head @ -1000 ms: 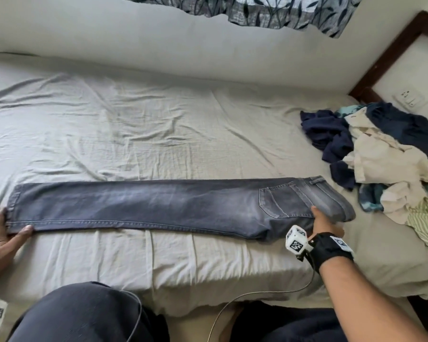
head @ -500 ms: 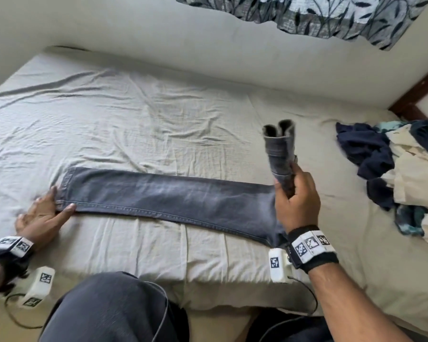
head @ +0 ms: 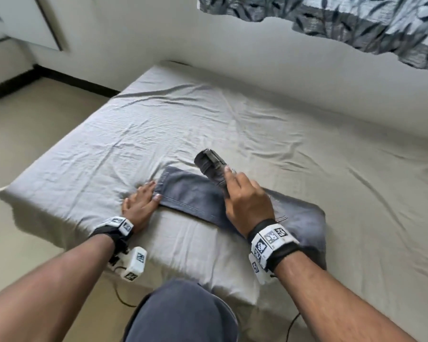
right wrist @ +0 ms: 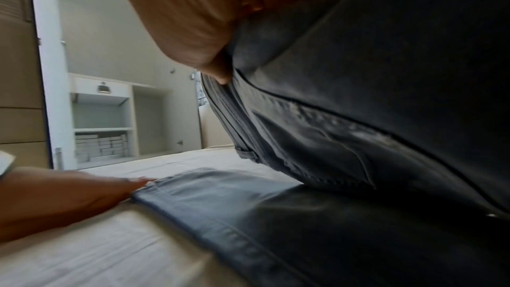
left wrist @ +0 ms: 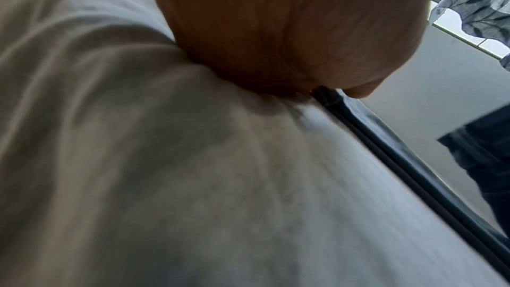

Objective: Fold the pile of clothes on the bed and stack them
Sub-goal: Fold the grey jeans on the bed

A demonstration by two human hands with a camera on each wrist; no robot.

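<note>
A pair of grey jeans (head: 193, 193) lies on the bed near its front edge, doubled over at the right. My right hand (head: 242, 196) grips the waist end (head: 211, 164) and holds it above the leg part, over toward the hem. My left hand (head: 143, 197) lies flat on the sheet with its fingertips on the hem at the left end. In the right wrist view the lifted waist part of the jeans (right wrist: 345, 106) hangs over the flat leg part, and the left hand (right wrist: 69, 195) touches the hem. The left wrist view is blurred: palm, sheet and the jeans' edge (left wrist: 386, 139).
The bed's grey sheet (head: 257, 124) is wrinkled and reaches the wall behind. The mattress corner (head: 3, 193) is at the left, with floor beyond. A leaf-print curtain (head: 356, 18) hangs above. My knee (head: 183, 312) is at the bed's front edge. The pile of clothes is out of view.
My right hand has carried the waist end leftward over the legs, toward the hem. The left hand stays on the hem. The view has swung left, so the pile has left the frame.
</note>
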